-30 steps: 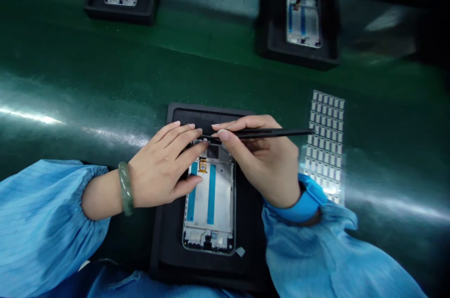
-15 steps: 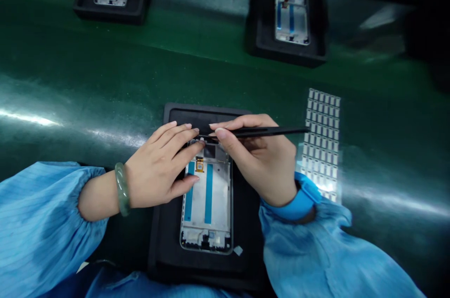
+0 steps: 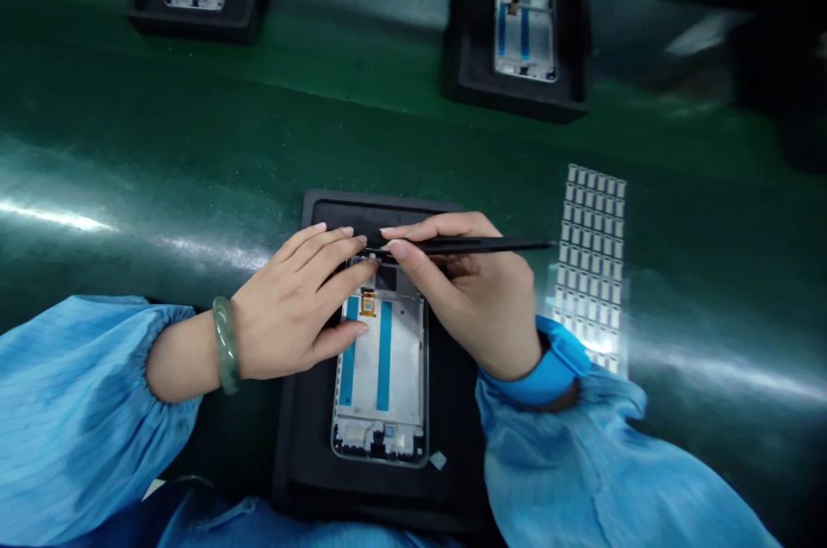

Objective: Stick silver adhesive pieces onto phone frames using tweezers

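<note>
A silver phone frame [image 3: 404,367] with two blue strips and an orange flex piece lies on a black tray [image 3: 303,445]. My left hand [image 3: 290,302] rests over its upper left part, fingers spread, fingertips at the top edge. Black tweezers [image 3: 478,245] are pinched in my right hand [image 3: 484,298], their tips reaching the top edge of the frame beside my left fingertips. What the tips touch is too small to tell. A small pale square piece [image 3: 438,460] sits on the tray by the frame's lower right corner.
Right of my right hand lies a sheet of small pale rectangular parts [image 3: 591,255]. Two more black trays stand at the back, one at the left [image 3: 249,14] and one at the right [image 3: 575,91], each holding a similar phone frame.
My right hand and the tweezers have shifted slightly left. My left hand is nearly still. Both back trays appear slightly further left.
</note>
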Available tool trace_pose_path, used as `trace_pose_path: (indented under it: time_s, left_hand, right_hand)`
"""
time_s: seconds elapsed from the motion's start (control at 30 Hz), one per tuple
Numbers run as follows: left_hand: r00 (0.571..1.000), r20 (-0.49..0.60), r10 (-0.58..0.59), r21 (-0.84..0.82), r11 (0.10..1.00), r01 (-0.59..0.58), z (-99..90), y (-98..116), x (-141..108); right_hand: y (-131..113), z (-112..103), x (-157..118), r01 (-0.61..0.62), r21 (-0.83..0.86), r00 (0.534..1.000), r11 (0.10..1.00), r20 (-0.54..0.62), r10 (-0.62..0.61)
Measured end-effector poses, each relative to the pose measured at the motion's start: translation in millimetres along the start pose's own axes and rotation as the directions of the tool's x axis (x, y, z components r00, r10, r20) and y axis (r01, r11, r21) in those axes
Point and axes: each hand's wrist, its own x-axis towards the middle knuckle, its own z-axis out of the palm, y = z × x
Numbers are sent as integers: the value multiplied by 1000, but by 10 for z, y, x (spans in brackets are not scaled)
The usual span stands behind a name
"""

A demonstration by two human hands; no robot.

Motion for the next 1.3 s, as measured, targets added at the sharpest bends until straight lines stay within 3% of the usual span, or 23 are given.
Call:
trace_pose_path:
  time_s: [0.23,0.43,0.77,1.3]
  left_hand:
    - [995,-104,2,-107,994,-13,19,-65,7]
    - [997,-75,30,-53,998,-34,8,-72,27]
    - [999,-39,25,-6,1000,-25,-4,-53,33]
    - [999,-42,12,-14,1000,-12,4,-54,38]
  right_hand:
    - [-3,-7,2,50,-35,999,998,-3,-50]
    - [-30,-1,-15,80,-117,997,990,-3,-81]
    - [5,-13,-15,-6,36,999,999,-40,8]
    - [-11,18,-41,77,-134,996,988,-25,-81]
